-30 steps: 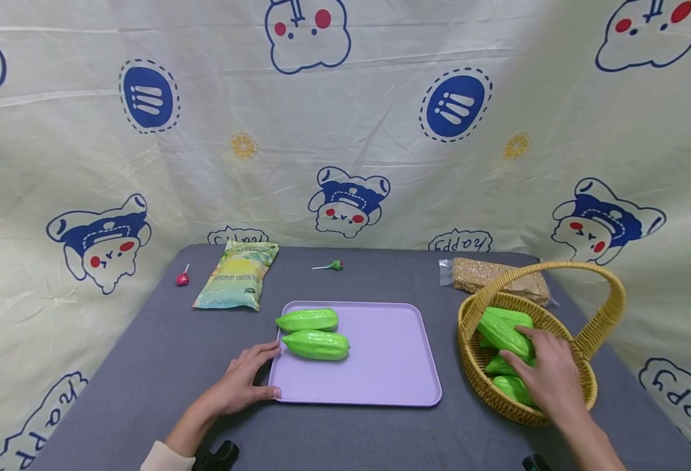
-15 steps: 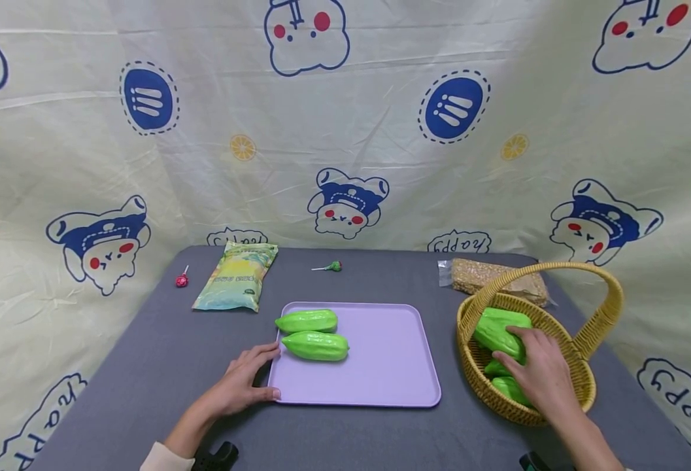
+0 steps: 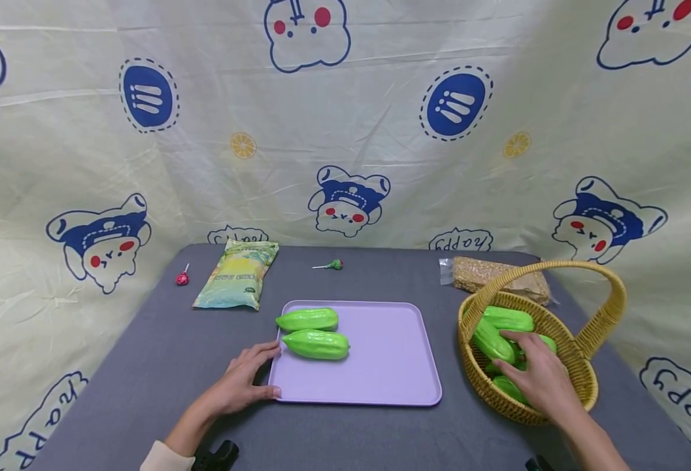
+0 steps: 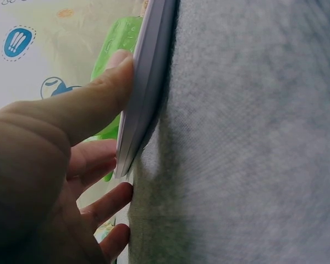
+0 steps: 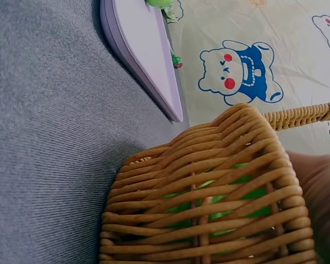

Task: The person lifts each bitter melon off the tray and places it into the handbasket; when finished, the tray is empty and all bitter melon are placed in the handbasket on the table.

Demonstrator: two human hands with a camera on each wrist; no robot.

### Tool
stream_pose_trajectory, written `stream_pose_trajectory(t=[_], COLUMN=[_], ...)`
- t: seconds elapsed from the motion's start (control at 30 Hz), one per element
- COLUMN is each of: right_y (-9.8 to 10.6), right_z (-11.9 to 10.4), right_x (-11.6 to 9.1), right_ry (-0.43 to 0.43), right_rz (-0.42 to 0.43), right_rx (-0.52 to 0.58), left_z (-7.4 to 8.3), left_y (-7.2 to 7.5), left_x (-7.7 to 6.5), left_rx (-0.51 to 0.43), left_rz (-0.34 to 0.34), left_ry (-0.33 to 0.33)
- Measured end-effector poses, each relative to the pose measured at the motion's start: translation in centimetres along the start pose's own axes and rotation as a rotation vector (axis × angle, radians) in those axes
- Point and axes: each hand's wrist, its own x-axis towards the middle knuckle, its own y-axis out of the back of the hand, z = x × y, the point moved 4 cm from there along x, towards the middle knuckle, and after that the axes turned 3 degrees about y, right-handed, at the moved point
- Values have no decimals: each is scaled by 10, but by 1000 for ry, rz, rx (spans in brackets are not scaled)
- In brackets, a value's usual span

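Observation:
In the head view my left hand (image 3: 244,379) rests against the left edge of a lilac tray (image 3: 380,373). The left wrist view shows its thumb (image 4: 102,96) and a finger touching the tray's side, the other fingers extended. Two green ridged gourds (image 3: 316,345) lie side by side on the tray's left part. My right hand (image 3: 542,373) reaches into a wicker basket (image 3: 480,386), its fingers and thumb among several green gourds (image 3: 489,340). Its grip is partly hidden. In the right wrist view the basket wall (image 5: 209,203) blocks most of that hand.
Behind the basket lies a clear bag of tan grains (image 3: 480,275). A green-yellow snack bag (image 3: 239,275) and a red lollipop (image 3: 182,279) sit at back left. A green lollipop (image 3: 336,264) lies behind the tray. The basket's arched handle (image 3: 612,301) stands up at right.
Inside the basket the gourds have shifted: one now lies tilted at the left side, and another shows beyond my right fingers. My left hand and the tray have stayed put.

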Motion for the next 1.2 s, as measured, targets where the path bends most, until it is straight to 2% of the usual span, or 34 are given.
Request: stream_pose_trajectory(t=[0.33,0.57,0.83,0.97,1.2], right_y=[-3,-6,-6,-3,6], right_z=[-3,-5,-4,-4,-14], right_x=[-2,-3,-3,-4,-5], right_ry=[85,64,52,54,110], right_rz=[-8,-64,-63,-37,68], right_rx=[95,133,120,133,127], left_z=[0,0,0,1,0], left_y=[0,0,0,0,-1], left_x=[0,-1,0,0,0], left_rx=[6,-1,2,4,6], left_rz=[9,5,3,3,11], left_ry=[-1,-4,0,-6,-8])
